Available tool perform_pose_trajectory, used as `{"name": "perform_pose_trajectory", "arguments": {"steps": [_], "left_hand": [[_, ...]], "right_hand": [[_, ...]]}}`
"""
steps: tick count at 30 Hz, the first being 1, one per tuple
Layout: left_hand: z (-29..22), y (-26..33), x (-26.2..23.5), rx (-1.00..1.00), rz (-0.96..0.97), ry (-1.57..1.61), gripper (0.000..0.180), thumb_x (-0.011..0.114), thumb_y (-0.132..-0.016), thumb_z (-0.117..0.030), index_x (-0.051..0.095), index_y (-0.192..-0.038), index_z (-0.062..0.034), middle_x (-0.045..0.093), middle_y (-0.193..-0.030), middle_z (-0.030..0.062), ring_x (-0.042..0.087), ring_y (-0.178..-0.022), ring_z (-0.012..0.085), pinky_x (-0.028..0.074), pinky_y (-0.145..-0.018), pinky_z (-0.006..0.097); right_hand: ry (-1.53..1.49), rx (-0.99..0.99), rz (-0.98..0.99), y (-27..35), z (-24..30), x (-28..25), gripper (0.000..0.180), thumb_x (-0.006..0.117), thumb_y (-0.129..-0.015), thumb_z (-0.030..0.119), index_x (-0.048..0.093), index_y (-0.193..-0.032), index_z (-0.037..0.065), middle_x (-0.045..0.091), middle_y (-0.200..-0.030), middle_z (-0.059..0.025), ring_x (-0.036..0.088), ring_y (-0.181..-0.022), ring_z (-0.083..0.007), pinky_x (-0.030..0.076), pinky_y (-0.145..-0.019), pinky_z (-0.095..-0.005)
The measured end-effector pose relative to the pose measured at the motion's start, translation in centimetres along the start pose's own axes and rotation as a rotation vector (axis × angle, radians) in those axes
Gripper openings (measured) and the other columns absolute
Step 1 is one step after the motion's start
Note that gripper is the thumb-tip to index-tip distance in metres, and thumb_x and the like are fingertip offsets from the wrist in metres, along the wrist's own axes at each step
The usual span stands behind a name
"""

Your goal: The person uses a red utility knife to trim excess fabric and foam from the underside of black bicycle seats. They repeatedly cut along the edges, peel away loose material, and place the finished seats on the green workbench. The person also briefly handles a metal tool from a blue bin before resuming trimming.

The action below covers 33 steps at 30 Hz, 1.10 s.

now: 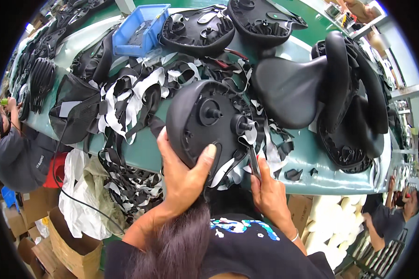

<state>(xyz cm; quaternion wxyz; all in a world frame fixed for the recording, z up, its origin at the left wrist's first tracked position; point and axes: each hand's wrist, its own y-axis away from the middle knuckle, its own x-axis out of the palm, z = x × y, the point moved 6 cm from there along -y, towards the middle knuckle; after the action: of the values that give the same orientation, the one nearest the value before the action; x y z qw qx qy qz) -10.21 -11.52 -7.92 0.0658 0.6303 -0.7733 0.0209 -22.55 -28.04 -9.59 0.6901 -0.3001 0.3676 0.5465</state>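
Note:
A black bicycle saddle point(184, 128) is held tilted above the table's near edge, its underside with two round posts turned toward me. My left hand point(181, 181) grips its near left rim, thumb across the underside. My right hand point(271, 193) is closed on a slim metal tool point(253, 160), which looks like a knife; its exact kind is unclear. The tool's upper end is by the saddle's right edge, beside a loose light strip point(249, 133) of cover material. Part of the saddle's near end is hidden behind my left hand.
Black and white offcuts point(130, 100) heap up on the green table point(330, 182) and hang off its front. More saddles point(288, 90) lie right and behind, near a blue bin point(142, 30). Cartons point(74, 242) stand lower left. Other people point(21, 151) are at both sides.

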Motion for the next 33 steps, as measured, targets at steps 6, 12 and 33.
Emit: {"name": "perform_pose_trajectory", "arguments": {"steps": [6,12,33], "left_hand": [[1.6,5.0,1.4,0.350,-0.035,-0.074,0.098,0.079,-0.070,-0.009,0.010,-0.139,-0.0017,0.035,-0.132,0.0185,0.043,-0.119,0.0249,0.040,-0.098,0.038],[4.9,4.3,-0.4,-0.307,-0.115,0.774,0.070,0.052,-0.093,-0.048,0.028,-0.138,0.0000,0.045,-0.131,0.0194,0.049,-0.118,0.0274,0.042,-0.101,0.042],[1.0,-11.7,2.0,-0.130,0.581,0.187,0.021,0.058,-0.083,-0.020,0.062,-0.082,0.0011,0.054,-0.082,0.0012,0.052,-0.079,0.0129,0.039,-0.070,0.026]], "right_hand": [[-0.739,0.559,0.259,3.3,0.7,0.7,0.048,0.050,-0.094,0.013,0.031,-0.137,0.007,0.058,-0.066,-0.0128,0.057,-0.046,-0.0218,0.044,-0.045,-0.0350],[-0.782,0.286,-0.078,-3.0,0.0,-1.9,0.049,0.049,-0.094,0.012,0.030,-0.140,0.008,0.060,-0.076,-0.0058,0.052,-0.052,-0.0095,0.043,-0.046,-0.0237],[0.521,-0.138,0.135,-10.0,4.8,-4.4,0.056,0.058,-0.085,0.008,0.045,-0.138,0.017,0.061,-0.070,-0.0122,0.053,-0.052,-0.0316,0.039,-0.049,-0.0404]]}}
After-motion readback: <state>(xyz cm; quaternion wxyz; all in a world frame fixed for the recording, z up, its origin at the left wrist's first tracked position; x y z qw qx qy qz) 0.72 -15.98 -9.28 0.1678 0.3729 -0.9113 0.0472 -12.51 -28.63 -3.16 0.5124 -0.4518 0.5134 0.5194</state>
